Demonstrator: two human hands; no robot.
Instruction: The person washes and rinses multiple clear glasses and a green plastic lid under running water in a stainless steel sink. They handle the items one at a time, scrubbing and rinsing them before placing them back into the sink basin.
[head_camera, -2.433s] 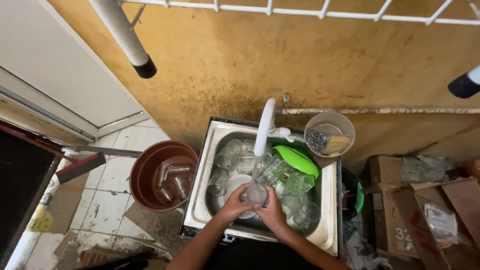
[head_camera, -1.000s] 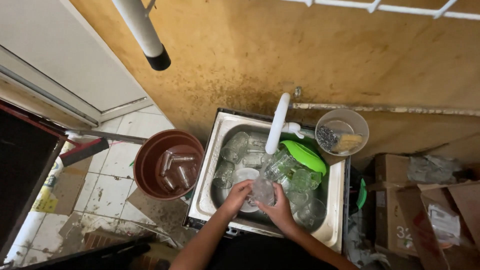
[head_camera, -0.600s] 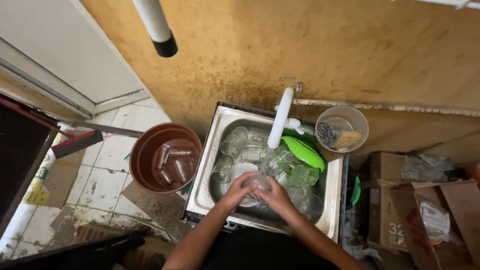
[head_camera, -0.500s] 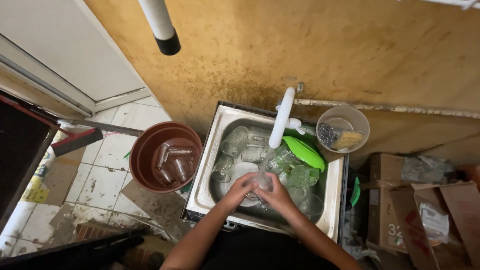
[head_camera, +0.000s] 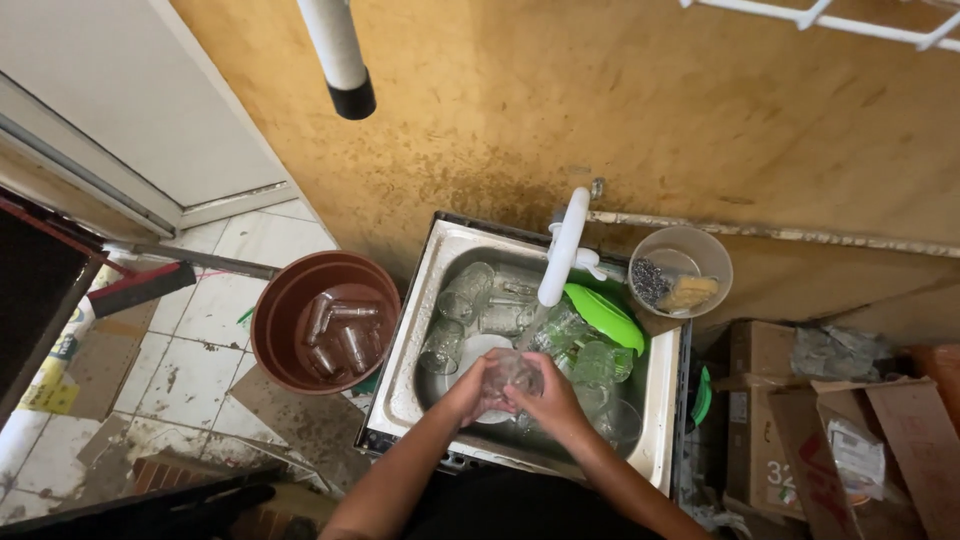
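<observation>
Resting between left hand and right hand — clear glass

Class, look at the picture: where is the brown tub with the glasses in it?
In the head view, the brown tub stands on the tiled floor at the left, right beside the sink, under the white door.

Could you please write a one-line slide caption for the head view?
Both hands, left hand and right hand, hold a clear glass over a steel sink full of glassware.
</observation>
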